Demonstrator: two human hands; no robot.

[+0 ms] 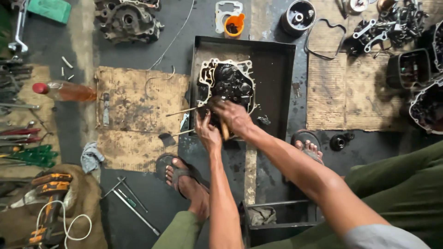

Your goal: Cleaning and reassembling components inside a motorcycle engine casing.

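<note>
A person squats over a dark metal tray (277, 60) set on the oily floor (138, 216), and both hands work at the near edge of an engine crankcase (227, 83) that lies in the tray's left half, open side up with gears showing inside. The left hand (207, 133) reaches in from the near side with its fingers curled down onto the near rim of the casing; the grip looks narrow, and whether it pinches anything cannot be told. The right hand (235, 117) lies just right of it, its grip closed around a small brush (225, 130) with a pale wooden handle that sticks out toward the person, the knuckles pressed against the casing. The two hands touch or nearly touch each other. Left of the tray lies a stained sheet of cardboard (138, 106), with a thin stick (181, 111) pointing in toward the casing. Farther left a plastic bottle (64, 91) with a red cap lies on its side near a row of hand tools (20, 133). At the far edge stand an orange cup (234, 25) and another engine case (128, 20). The person's sandalled feet (184, 177) rest either side of the tray's near corner.
</note>
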